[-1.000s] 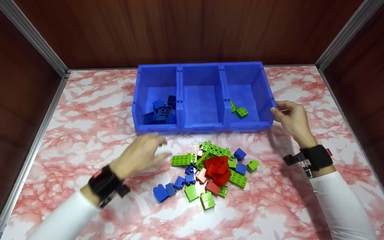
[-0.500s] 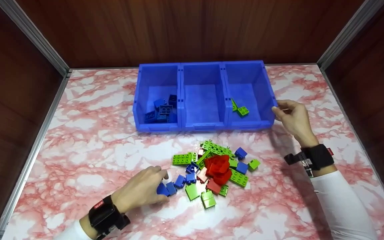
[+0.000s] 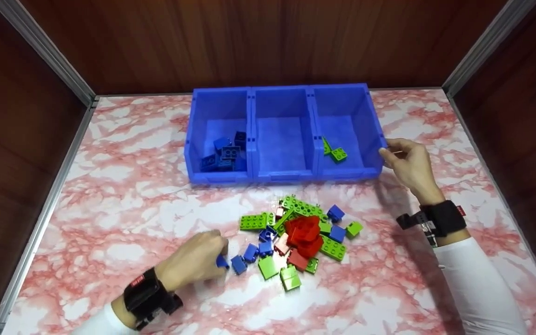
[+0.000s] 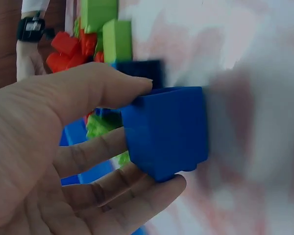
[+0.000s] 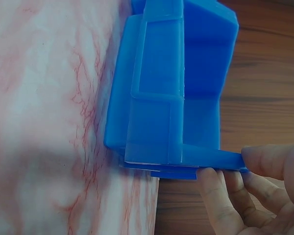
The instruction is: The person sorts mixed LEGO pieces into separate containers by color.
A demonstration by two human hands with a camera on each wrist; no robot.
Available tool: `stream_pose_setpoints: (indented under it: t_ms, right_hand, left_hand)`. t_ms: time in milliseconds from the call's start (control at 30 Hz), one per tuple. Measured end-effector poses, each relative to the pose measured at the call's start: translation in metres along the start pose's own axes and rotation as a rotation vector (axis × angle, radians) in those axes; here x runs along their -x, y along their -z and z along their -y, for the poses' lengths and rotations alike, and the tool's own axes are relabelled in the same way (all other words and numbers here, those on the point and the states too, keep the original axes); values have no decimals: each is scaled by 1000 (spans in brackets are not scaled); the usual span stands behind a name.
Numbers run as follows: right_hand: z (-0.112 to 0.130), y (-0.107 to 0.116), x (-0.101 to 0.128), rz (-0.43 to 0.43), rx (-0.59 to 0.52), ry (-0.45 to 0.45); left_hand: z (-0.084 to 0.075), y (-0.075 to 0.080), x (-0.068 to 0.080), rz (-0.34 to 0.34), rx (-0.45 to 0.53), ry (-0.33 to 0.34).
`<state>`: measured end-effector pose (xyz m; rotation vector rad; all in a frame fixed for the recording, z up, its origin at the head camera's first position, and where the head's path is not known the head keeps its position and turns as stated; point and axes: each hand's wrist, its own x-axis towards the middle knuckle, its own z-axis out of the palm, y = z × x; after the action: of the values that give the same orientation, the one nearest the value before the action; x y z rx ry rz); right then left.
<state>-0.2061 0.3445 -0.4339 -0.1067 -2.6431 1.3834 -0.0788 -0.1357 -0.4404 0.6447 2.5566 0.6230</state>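
Blue brick point(image 4: 165, 132) in left hand point(image 3: 197, 262); wristband lettering unreadable.

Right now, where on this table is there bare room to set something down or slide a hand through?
Bare pink marbled tabletop lies left of the blue three-compartment plastic bin, and also along the near edge between the two sleeves. The middle compartment is bare too. It is crowded at the pile of green, red and blue building bricks, where the left hand grips a blue brick.
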Motion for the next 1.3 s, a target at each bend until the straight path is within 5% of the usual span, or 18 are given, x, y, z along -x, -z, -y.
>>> stream_pose_setpoints:
  t_ms: [133,233,500,800,1067,1200,1300]
  right_hand:
    - [1,0,0,-6,2,2]
    - [1,0,0,-7,-2,2]
    - [-2,-1,-1,-6,-5,-3]
    - [-6,0,-4,-3,-2,-9]
    - [-1,-1,-2,1,-3,-7]
    - [1,0,-1,2,-4,-9]
    - [3,2,0,7,5,-15]
  left_hand:
    - [3,24,-12,-9,110,129]
    - [8,46,-29,-70,150,145]
    - [21,90,-79,-285,22,46]
    - [31,100,-126,-408,-48,50]
    - [35,98,-133,-417,-80,53]
    - [35,104,-127,-519,-113,25]
    - [40,113,-121,-620,-102,73]
